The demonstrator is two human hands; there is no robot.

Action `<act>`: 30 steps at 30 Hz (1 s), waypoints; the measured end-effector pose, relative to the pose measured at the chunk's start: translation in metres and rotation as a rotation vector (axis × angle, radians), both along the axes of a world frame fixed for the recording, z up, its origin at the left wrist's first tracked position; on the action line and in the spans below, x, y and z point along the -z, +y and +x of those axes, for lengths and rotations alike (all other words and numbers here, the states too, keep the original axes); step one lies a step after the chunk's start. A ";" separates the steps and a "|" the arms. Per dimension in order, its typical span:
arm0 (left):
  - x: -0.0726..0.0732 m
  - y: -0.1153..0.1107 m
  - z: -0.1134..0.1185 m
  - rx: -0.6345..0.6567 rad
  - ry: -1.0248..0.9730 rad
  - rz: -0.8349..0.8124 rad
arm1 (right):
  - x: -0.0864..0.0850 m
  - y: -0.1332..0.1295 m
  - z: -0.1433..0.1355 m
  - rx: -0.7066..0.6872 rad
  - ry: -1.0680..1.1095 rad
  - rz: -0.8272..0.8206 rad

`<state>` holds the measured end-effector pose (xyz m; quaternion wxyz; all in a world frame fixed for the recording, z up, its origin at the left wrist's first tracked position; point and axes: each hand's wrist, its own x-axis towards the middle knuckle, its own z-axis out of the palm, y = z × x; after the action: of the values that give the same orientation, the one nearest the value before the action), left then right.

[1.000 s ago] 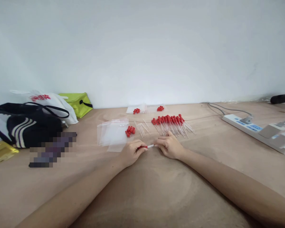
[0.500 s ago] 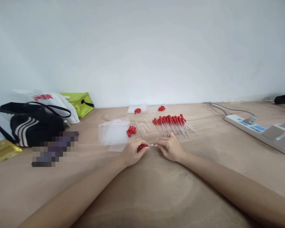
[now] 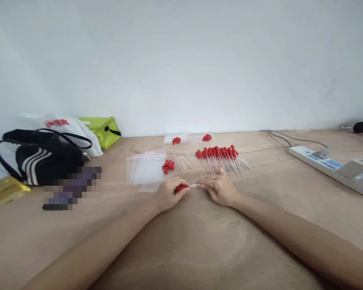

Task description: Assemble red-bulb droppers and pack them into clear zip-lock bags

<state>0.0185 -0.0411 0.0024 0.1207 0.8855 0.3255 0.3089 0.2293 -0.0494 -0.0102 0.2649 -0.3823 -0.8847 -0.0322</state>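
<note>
My left hand [image 3: 172,194] is closed round a red rubber dropper bulb [image 3: 181,187]. A thin clear dropper tube [image 3: 195,185] runs from the bulb's mouth to my right hand [image 3: 219,188], whose fingers pinch its far end. Just beyond my right hand, finished-looking droppers [image 3: 216,155] lie side by side in a row, red bulbs pointing away. Loose clear tubes [image 3: 183,163] rest left of that row. Beside them is a small heap of red bulbs [image 3: 168,166], next to flat clear zip bags [image 3: 145,169].
Two bags with red bulbs [image 3: 176,140] [image 3: 207,137] lie by the wall. At left are a black bag [image 3: 48,161], a white plastic bag [image 3: 87,139], a lime-green case [image 3: 101,131] and a yellow packet [image 3: 7,190]. A power strip [image 3: 314,159] with plugs and cables stretches along the right.
My right hand has shifted slightly to the right, and more of the clear tube shows between the hands. The left hand still grips the bulb. The view has moved slightly.
</note>
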 end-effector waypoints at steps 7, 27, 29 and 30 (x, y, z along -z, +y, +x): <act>0.000 0.001 0.000 0.031 0.026 0.011 | 0.001 -0.001 -0.005 0.001 -0.004 -0.007; 0.002 0.017 -0.007 -0.459 0.054 0.195 | -0.013 0.042 -0.007 0.659 0.106 -0.083; 0.003 0.017 -0.007 -0.453 0.081 0.190 | -0.014 0.055 -0.010 0.740 0.106 -0.090; 0.003 0.017 -0.007 -0.453 0.085 0.190 | -0.014 0.060 -0.011 0.765 0.094 -0.091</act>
<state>0.0114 -0.0244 -0.0005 -0.0494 0.8094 0.4900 0.3198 0.2179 0.0103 0.0033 0.2566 -0.6971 -0.6656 -0.0718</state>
